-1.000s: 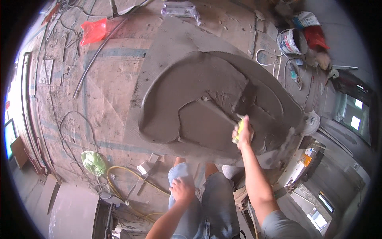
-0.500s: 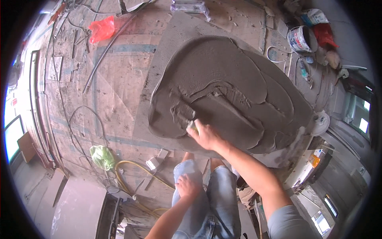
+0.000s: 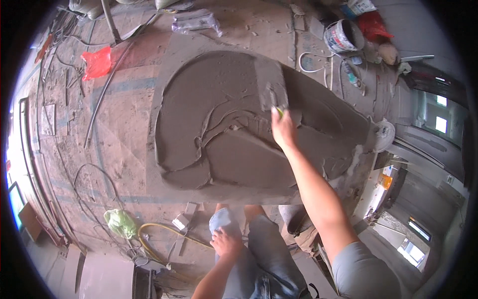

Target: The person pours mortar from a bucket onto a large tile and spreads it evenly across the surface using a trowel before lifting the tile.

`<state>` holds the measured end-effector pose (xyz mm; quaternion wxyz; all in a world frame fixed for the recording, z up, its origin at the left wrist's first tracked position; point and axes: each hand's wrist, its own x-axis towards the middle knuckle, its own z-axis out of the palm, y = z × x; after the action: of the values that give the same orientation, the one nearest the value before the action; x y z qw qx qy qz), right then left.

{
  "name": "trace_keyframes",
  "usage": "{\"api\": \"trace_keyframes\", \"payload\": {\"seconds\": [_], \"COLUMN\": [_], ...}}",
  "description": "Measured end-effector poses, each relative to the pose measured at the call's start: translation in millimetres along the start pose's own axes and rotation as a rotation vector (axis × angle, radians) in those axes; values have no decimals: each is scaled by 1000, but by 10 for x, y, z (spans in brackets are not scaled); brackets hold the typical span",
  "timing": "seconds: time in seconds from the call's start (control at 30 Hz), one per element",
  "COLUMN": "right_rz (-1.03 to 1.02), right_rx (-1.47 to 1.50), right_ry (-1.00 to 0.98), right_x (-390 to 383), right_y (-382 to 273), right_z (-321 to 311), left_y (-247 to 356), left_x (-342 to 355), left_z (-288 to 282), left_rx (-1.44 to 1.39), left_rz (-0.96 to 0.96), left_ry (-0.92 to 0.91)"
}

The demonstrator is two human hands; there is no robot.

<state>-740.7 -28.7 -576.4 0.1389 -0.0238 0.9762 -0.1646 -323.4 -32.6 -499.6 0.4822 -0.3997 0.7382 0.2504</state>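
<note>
Wet grey mortar [image 3: 239, 159] lies spread across a large flat slab [image 3: 239, 196] in front of me, with ridges and swirls near its middle. My right hand [image 3: 284, 128] is closed round the yellow-green handle of a trowel [image 3: 271, 82]. The trowel's wide rectangular blade, smeared with mortar, rests on the far part of the layer. On my bent left knee lies my left hand [image 3: 226, 241], fingers loosely apart and holding nothing.
A white bucket [image 3: 343, 37] stands tipped at the far right, near a red bag [image 3: 373, 26]. A round white lid [image 3: 384, 136] touches the slab's right end. Left lie a red plastic bag [image 3: 96, 63], a green bag [image 3: 120, 223] and a yellow hose [image 3: 162, 226].
My right hand has carried the trowel from the slab's near-left part to the far right-middle, smoothing mortar on the left. The whole view has shifted. My left hand stays on the knee.
</note>
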Motion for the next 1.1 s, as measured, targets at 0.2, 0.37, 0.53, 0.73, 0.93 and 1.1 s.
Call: {"api": "trace_keyframes", "payload": {"seconds": [0.2,0.37,0.53,0.73,0.93,1.1], "right_rz": [775,375,-74,-78,64,252], "right_rx": [960,1065,426,237,-15,-221], "right_ry": [-49,-583,-481,-238,44,153], "right_x": [-332,-693,-150,878,1361,1605], "right_y": [827,-107,-1258,-584,1101,1971], "right_z": [-133,226,-8,-214,-795,-1244], "left_y": [174,183,147,320,425,385], "left_x": [-15,30,37,27,44,67], "left_z": [-17,-3,122,12,56,132], "left_rx": [-17,19,85,79,70,8], "left_rz": [-36,-37,-29,-57,-35,-74], "left_ry": [5,2,61,21,24,18]}}
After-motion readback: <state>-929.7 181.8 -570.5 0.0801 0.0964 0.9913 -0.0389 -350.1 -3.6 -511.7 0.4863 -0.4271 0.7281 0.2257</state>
